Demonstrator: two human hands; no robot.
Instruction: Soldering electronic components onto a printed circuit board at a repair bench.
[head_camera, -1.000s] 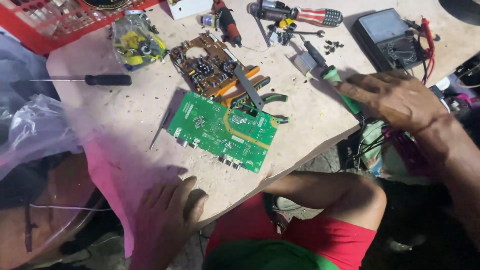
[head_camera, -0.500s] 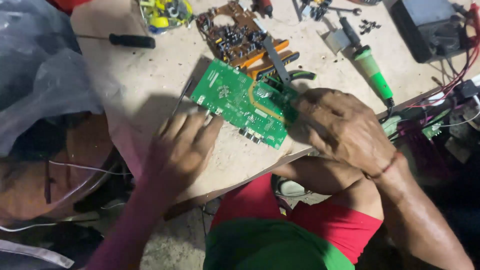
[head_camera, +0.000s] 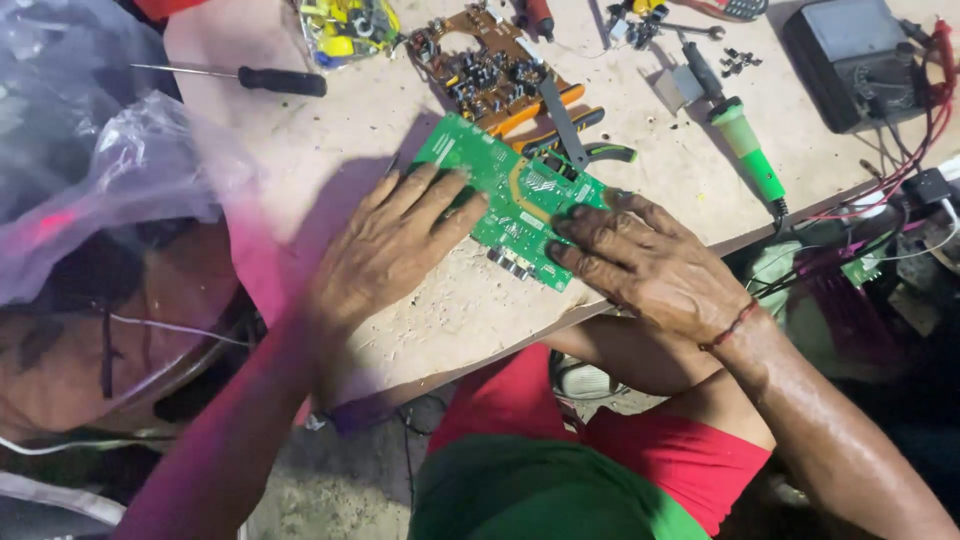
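Note:
A green circuit board (head_camera: 508, 185) lies flat on the wooden worktop (head_camera: 440, 300) near its front edge. My left hand (head_camera: 385, 245) rests on the board's left side, fingers spread over its edge. My right hand (head_camera: 650, 262) presses on the board's right end with its fingertips. Both hands touch the board from opposite sides; neither lifts it. A brown circuit board (head_camera: 485, 65) sits just behind it, with orange-handled pliers (head_camera: 560, 115) lying between the two boards.
A green-handled soldering iron (head_camera: 745, 145) lies right of the boards. A black meter (head_camera: 850, 60) with red leads stands at the back right, a black screwdriver (head_camera: 265, 80) at the back left. Clear plastic bags (head_camera: 110, 180) fill the left side.
My left hand has come up from the table's front edge onto the green board. My right hand left the soldering iron and now rests on the board's right end.

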